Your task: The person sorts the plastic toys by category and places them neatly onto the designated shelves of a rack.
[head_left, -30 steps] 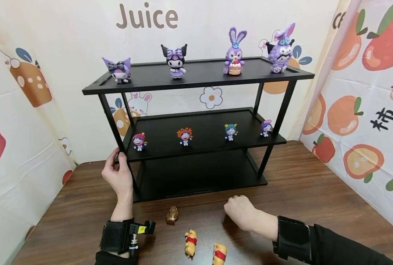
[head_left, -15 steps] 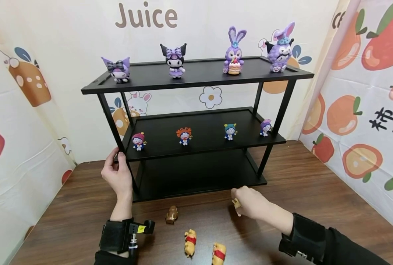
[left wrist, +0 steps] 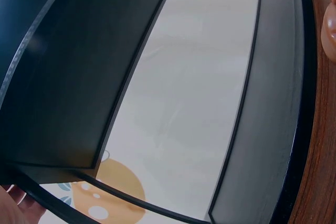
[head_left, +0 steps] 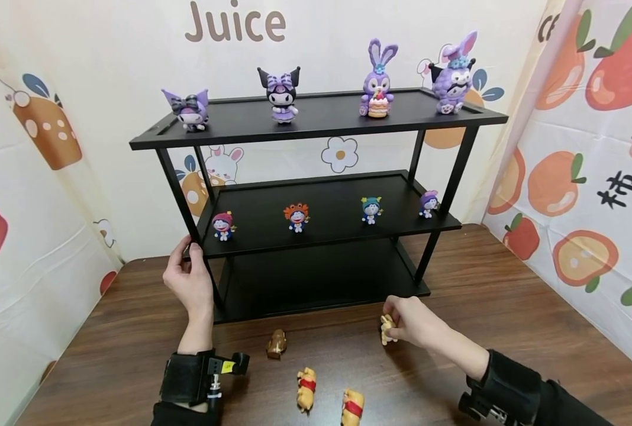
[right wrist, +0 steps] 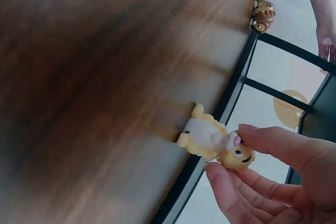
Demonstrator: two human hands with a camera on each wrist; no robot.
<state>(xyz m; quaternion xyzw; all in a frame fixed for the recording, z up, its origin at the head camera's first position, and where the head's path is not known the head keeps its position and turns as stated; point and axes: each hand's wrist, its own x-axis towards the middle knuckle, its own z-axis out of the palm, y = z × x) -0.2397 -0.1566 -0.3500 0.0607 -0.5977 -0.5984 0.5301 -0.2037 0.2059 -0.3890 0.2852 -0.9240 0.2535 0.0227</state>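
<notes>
My left hand (head_left: 190,281) grips the left front post of the black three-tier shelf (head_left: 316,242) at its middle tier. In the left wrist view only some fingers (left wrist: 32,211) of that hand show, at the lower left corner. My right hand (head_left: 414,322) pinches a small cream-yellow animal figurine (head_left: 387,329) between thumb and fingertips, just in front of the shelf's bottom tier. In the right wrist view this figurine (right wrist: 207,136) has a pale belly, its feet toward the wooden table and its head between the fingers.
A brown figurine (head_left: 276,344) and two yellow bear figurines with red bands, one nearer the middle (head_left: 306,390), lie on the table (head_left: 108,355). Several purple figurines stand on the top tier (head_left: 326,121), and several small blue ones on the middle tier (head_left: 332,207).
My right hand has shifted to the right, and the cream-yellow figurine, hidden under it at first, now shows between its fingers. The left hand stays on the post.
</notes>
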